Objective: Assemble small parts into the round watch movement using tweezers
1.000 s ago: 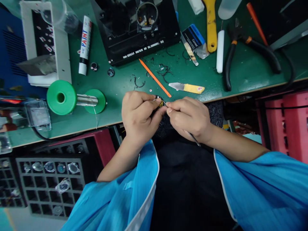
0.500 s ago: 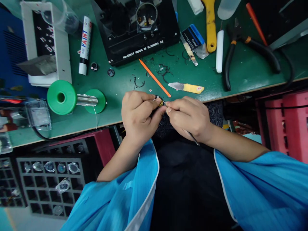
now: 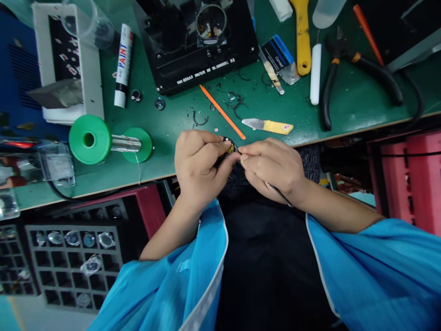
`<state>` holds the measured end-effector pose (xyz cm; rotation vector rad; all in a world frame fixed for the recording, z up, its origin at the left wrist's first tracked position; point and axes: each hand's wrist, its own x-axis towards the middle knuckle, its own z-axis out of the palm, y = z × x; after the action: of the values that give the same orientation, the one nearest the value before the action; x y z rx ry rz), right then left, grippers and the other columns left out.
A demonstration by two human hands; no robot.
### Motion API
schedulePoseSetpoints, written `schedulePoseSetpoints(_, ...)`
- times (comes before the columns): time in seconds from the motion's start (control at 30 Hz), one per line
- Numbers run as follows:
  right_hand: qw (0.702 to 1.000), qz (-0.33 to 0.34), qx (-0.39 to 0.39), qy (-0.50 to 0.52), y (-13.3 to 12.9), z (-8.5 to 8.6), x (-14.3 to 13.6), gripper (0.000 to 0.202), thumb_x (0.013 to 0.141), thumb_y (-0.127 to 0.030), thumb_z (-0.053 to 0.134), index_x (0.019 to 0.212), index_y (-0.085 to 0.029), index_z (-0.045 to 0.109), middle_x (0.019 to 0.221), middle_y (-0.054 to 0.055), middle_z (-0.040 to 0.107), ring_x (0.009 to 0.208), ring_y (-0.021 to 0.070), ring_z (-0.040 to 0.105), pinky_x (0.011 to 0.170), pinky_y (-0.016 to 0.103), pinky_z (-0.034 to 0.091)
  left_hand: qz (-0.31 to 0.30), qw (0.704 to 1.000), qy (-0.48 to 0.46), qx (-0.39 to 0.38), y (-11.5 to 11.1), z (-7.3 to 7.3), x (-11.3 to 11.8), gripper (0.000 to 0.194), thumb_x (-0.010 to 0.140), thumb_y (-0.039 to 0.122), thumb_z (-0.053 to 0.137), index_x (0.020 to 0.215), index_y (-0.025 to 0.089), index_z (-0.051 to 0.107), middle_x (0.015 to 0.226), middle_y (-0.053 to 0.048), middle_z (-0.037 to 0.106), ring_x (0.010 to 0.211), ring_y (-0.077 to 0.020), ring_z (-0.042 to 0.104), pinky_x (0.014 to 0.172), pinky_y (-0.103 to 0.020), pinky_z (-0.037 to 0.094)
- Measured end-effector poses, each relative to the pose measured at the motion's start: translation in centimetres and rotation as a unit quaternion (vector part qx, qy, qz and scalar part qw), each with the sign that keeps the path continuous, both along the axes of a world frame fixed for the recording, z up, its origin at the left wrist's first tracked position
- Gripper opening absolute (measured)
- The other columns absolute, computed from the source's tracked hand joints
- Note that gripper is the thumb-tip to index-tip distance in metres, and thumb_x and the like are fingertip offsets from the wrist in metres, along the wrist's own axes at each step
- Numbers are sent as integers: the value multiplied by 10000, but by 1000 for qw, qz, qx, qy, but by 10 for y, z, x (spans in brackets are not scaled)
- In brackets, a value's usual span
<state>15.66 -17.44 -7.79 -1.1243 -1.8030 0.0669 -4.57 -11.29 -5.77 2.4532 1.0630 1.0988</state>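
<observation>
Between the fingers and thumb of my left hand [image 3: 203,161] is a small black round part with yellowish metal inside [image 3: 230,146]; most of it is hidden by the fingers. My right hand [image 3: 270,165] is closed round a thin dark metal tool [image 3: 281,196], whose rear end sticks out below the palm. Its tip meets the round part, though the exact contact is too small to make out. Just beyond the hands, an orange stick [image 3: 222,111] and a short knife with a yellow-wrapped handle [image 3: 275,127] lie on the green bench [image 3: 165,133].
At left stand a green solder spool [image 3: 88,139], a paint marker [image 3: 123,66] and a white box [image 3: 93,92]. A black fixture [image 3: 203,69] sits at the back. Pliers [image 3: 332,87] lie at right. Below the bench edge is a compartment tray [image 3: 74,264] with several wrapped pieces.
My right hand has turned slightly, and the rear end of the thin tool has swung a little to the right. My left hand keeps its hold on the round part, almost still.
</observation>
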Motion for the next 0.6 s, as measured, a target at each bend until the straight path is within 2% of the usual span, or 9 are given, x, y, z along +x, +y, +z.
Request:
schedulePoseSetpoints(0.13, 1000, 12, -26, 5, -1, 3, 0, 137, 1085, -136, 703, 976, -218, 711, 1067, 57, 869, 947, 202, 803, 858, 363, 656, 0, 1000, 8, 24, 0, 0, 0, 116, 1018, 370, 862, 1019, 302, 769, 1004, -35, 851, 935, -270, 794, 847, -506, 599)
schedulePoseSetpoints(0.27, 999, 6, -48, -12, -1, 6, 1, 166, 1108, -153, 670, 972, -235, 717, 1087, 33, 865, 969, 193, 798, 882, 364, 651, 11, 1000, 26, 13, 0, 0, -2, 132, 1027, 409, 848, 1030, 307, 765, 1014, -38, 848, 949, -274, 789, 871, -520, 601)
schedulePoseSetpoints(0.43, 999, 11, -33, -11, 2, 6, 3, 191, 1113, -159, 655, 948, -236, 714, 1060, 18, 843, 960, 178, 791, 870, 336, 651, -9, 1000, 12, -10, 0, -1, -4, 150, 1008, 375, 885, 1064, 315, 760, 1048, -29, 836, 993, -269, 783, 899, -515, 587)
schedulePoseSetpoints(0.6, 1000, -5, -6, -3, 4, 3, 2, 161, 1104, -143, 676, 977, -235, 711, 1025, 13, 842, 951, 177, 813, 851, 321, 661, 4, 999, 18, 28, 1, -1, -1, 148, 1039, 413, 841, 1016, 292, 758, 1002, -32, 838, 939, -255, 781, 852, -500, 587)
